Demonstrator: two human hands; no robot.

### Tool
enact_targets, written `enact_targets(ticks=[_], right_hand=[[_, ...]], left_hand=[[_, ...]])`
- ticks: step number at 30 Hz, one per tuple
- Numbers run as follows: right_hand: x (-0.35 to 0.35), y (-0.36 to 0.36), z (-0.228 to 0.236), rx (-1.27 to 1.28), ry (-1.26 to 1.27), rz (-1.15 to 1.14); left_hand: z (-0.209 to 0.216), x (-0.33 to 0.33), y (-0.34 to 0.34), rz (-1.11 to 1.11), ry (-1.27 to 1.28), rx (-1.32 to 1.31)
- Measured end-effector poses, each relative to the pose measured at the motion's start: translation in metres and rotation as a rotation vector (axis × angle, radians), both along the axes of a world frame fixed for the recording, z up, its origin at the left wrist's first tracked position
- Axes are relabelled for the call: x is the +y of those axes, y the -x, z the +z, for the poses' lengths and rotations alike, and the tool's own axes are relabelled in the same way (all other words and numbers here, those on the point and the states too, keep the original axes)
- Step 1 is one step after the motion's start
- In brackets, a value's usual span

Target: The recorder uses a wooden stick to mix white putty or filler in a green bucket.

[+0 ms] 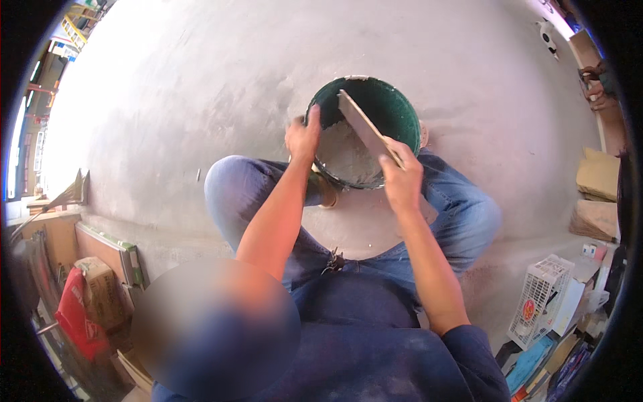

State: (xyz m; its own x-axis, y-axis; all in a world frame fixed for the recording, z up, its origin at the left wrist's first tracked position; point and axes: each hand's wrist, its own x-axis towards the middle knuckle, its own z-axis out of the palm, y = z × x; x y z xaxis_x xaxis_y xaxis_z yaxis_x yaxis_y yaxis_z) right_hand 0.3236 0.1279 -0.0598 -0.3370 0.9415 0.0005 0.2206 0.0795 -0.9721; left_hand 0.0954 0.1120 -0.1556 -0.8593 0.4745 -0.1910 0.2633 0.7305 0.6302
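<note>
A round bucket [400,110], green inside with pale smears along its rim, stands on the floor between my bent knees. Grey paste-like material [345,154] lies inside it; whether it is mortar or plaster I cannot tell. My left hand [303,139] is closed on the bucket's left rim, thumb upward. In my right hand [402,175] is a thin flat board [365,126], gripped by its near end at the bucket's near right side. The board slants up and leftward over the bucket opening, its flat face smeared grey.
Smooth grey floor [187,87] surrounds the bucket. On the left are a red bag [79,315] and a cardboard box [100,291]. A white plastic basket [541,298] and brown cartons [597,175] stand on the right. Another person's hands [596,90] show at the far right edge.
</note>
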Motion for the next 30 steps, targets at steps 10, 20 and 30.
enact_targets(ticks=[10, 20, 30], right_hand=[[-0.027, -0.04, -0.004, -0.025, 0.091, 0.081], [-0.058, 0.022, -0.001, 0.033, -0.153, 0.218], [-0.062, 0.023, -0.004, -0.012, -0.075, 0.17]], left_hand=[[-0.014, 0.007, 0.019, -0.184, -0.082, 0.112], [-0.034, -0.002, 0.028, 0.064, -0.426, -0.394], [-0.037, -0.004, 0.024, -0.019, -0.535, -0.298]])
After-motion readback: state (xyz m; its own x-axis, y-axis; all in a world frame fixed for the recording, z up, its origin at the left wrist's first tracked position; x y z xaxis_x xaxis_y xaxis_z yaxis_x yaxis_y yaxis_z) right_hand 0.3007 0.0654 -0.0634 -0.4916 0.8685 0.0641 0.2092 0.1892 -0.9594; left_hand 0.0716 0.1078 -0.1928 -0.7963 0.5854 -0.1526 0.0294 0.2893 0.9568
